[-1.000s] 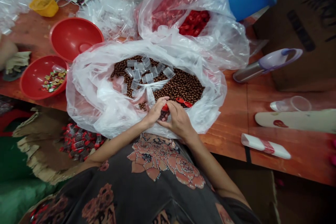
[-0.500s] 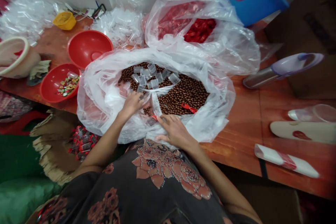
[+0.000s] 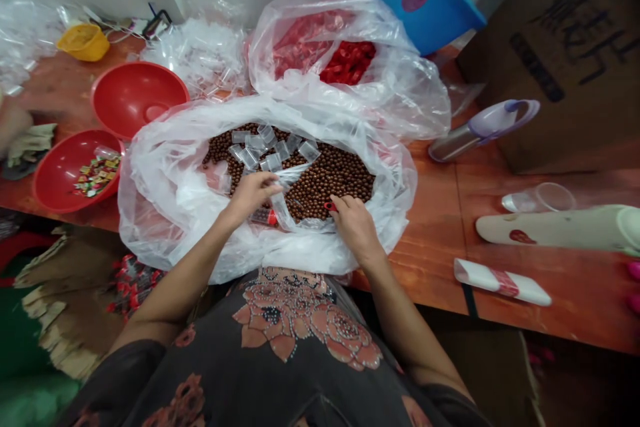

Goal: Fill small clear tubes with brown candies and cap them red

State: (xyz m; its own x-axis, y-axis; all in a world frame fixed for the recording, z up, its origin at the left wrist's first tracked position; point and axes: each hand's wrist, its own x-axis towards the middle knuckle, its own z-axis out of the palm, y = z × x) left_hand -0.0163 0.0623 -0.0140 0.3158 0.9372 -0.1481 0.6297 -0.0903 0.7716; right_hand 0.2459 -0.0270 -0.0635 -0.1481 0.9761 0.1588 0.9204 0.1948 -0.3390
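A large transparent plastic bag [image 3: 165, 213] lies open on the table, full of small brown beads [image 3: 330, 177]. Several small transparent plastic tubes [image 3: 257, 147] rest on top of the beads. My left hand [image 3: 251, 193] is open over the bag's inner edge, its fingers beside a twisted strip of plastic [image 3: 284, 203]. A small bead-filled tube with a red cap [image 3: 264, 216] lies just below that hand. My right hand [image 3: 356, 225] is at the beads' near edge, its fingertips pinching a small red scoop [image 3: 330, 206], which they mostly hide.
Two red bowls [image 3: 139, 100] stand to the left, one holding wrapped sweets [image 3: 97, 173]. Behind the bag is another bag of red pieces [image 3: 320, 53]. A flask [image 3: 480, 132], cardboard box [image 3: 550, 60] and white rolls [image 3: 560, 227] occupy the wooden table's right side.
My hands have moved apart from the capped tube, which now lies on the plastic. My right hand has moved onto the red scoop. The camera view has shifted slightly.
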